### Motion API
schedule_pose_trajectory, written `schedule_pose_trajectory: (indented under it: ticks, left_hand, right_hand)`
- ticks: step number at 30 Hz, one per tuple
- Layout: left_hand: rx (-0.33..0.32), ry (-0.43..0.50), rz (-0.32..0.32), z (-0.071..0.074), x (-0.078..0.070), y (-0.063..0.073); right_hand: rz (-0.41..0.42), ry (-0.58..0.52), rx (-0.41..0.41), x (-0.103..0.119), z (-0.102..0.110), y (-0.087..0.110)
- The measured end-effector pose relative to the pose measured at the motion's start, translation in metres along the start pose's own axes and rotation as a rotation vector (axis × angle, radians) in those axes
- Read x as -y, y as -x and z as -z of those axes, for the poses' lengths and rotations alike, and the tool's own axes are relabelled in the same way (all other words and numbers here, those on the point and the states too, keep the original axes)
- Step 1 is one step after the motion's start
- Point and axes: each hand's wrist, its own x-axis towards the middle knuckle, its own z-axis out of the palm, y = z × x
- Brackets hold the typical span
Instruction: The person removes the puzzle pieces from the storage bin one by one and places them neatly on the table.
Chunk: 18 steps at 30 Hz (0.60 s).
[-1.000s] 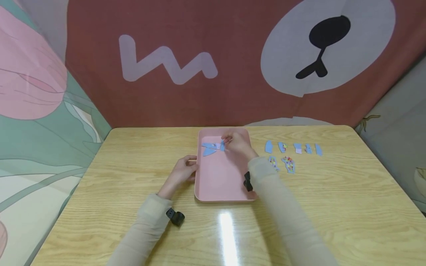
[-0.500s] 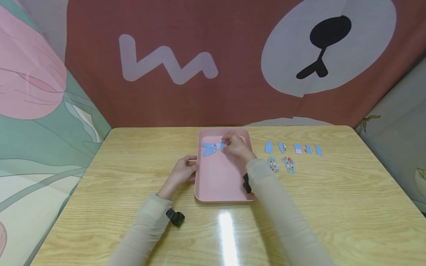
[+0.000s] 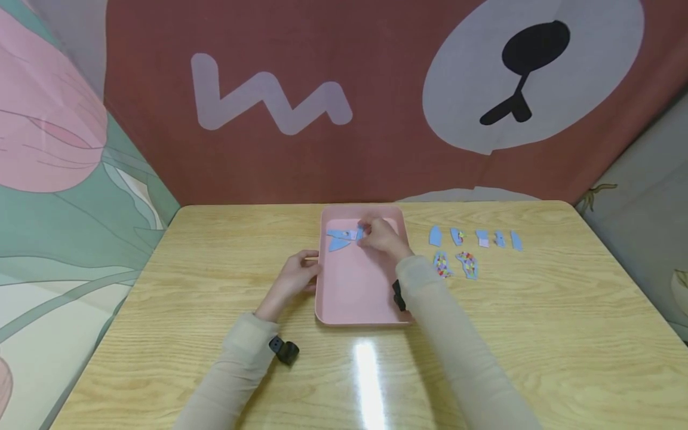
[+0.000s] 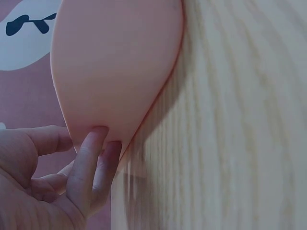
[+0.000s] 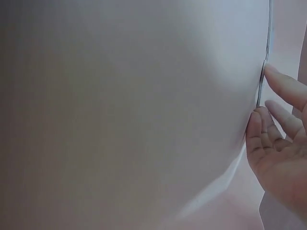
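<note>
A pink tray (image 3: 361, 286) stands in the middle of the table, with several light-blue puzzle pieces (image 3: 339, 244) fitted close together near its far left corner. My right hand (image 3: 383, 235) reaches into the tray, thumb and fingertips pinching a narrow blue puzzle piece (image 3: 360, 232) at the right end of that group. In the right wrist view the pieces show only as a thin edge at the fingertips (image 5: 254, 117). My left hand (image 3: 295, 275) rests against the tray's left side; in the left wrist view its fairly straight fingers (image 4: 86, 167) press on the outer wall.
Right of the tray lie more puzzle pieces: a row of several blue ones (image 3: 482, 237) and below it two with colourful dots (image 3: 442, 264) (image 3: 468, 264). The wooden table (image 3: 226, 239) ends at a printed cloth (image 3: 301, 161) behind.
The right hand has shifted very slightly down and left at the narrow piece, which stays beside the group. The left hand and tray have kept their places.
</note>
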Motion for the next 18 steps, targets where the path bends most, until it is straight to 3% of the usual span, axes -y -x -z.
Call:
schedule_pose_trajectory:
  ticks: [18]
  left_hand:
    - [-0.004, -0.002, -0.009, 0.0002, 0.0001, 0.0003]
  right_hand:
    - [0.012, -0.031, -0.043, 0.0019, -0.0003, -0.0017]
